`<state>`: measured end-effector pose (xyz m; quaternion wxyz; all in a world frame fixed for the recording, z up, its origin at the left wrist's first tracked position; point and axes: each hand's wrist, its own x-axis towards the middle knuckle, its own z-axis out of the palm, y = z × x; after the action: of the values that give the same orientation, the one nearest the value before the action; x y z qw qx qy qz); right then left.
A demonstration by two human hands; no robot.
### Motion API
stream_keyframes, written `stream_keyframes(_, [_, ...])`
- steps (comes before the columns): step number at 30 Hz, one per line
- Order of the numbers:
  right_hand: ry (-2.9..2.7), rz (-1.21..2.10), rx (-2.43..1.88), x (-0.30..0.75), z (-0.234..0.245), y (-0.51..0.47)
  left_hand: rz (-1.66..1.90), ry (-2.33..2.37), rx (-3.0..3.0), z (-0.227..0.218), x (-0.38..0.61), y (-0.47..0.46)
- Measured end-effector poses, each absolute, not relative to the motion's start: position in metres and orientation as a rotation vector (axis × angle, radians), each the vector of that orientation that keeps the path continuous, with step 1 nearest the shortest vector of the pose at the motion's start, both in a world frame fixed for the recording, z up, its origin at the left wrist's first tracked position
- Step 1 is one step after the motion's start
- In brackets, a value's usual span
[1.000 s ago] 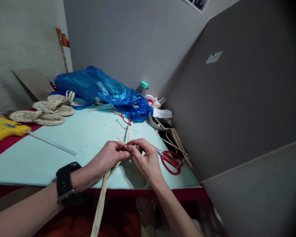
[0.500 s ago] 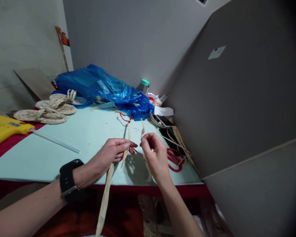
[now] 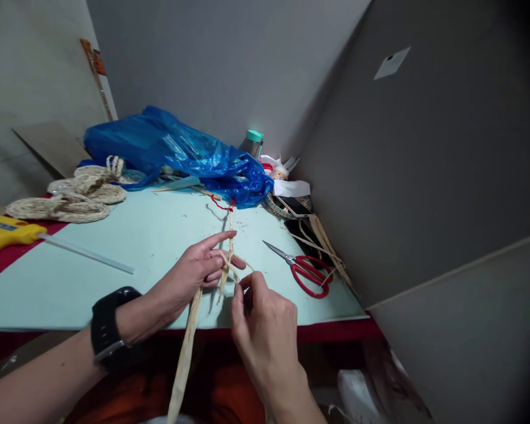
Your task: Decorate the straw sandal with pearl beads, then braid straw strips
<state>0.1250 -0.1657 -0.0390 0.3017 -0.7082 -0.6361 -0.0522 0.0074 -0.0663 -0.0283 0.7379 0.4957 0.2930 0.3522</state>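
Note:
My left hand (image 3: 205,259) is closed on pale, dried-fibre strands, its index finger pointing out to the right. A long flat strip (image 3: 186,359) hangs from under it, past the table edge. A thin braid (image 3: 231,225) runs from the fingers toward a red cord (image 3: 221,204) farther back on the table. My right hand (image 3: 265,321) pinches the end of one twisted strand near the left fingertips; the strand bends in a loop between the two hands. Red-handled scissors (image 3: 309,272) lie just right of the hands, blades toward the far left.
A yellow glue gun (image 3: 11,232) with a glue stick lies at the left. Coiled, braided soles (image 3: 59,208) are behind it. A blue plastic bag (image 3: 172,147) fills the back. A phone (image 3: 295,206), a bottle (image 3: 253,142) and loose fibre strips (image 3: 329,244) stand or lie at the right.
My right hand has moved down and left, bringing its strand in close to the left fingers. The scissors now show in full. My left index finger is stretched out further.

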Motion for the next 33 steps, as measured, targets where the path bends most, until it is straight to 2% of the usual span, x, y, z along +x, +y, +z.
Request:
stream_keyframes(7, [-1.59, -0.176, -1.968, 0.119, -0.041, -0.161, 0.779, 0.6, 1.077, -0.03, 0.008, -0.066])
stream_keyframes(24, [-1.83, 0.11, -1.857, 0.117, -0.035, -0.17, 0.766, 0.658, 1.064, -0.03, 0.007, -0.063])
stream_keyframes(26, [-1.778, 0.04, -1.772, 0.124, -0.027, -0.175, 0.754, 0.668, 1.059, -0.031, 0.006, -0.063])
stream_keyframes(30, [-1.642, -0.362, -1.723, 0.14, -0.013, -0.169, 0.726, 0.689, 1.075, -0.028, 0.006, -0.062])
stream_keyframes(31, [-1.666, -0.352, -1.758, 0.143, -0.011, -0.164, 0.725, 0.695, 1.076, -0.027, 0.006, -0.062])
stream_keyframes(33, [-1.783, -0.087, -1.821, 0.146, -0.011, -0.152, 0.73, 0.711, 1.074, -0.025, 0.005, -0.061])
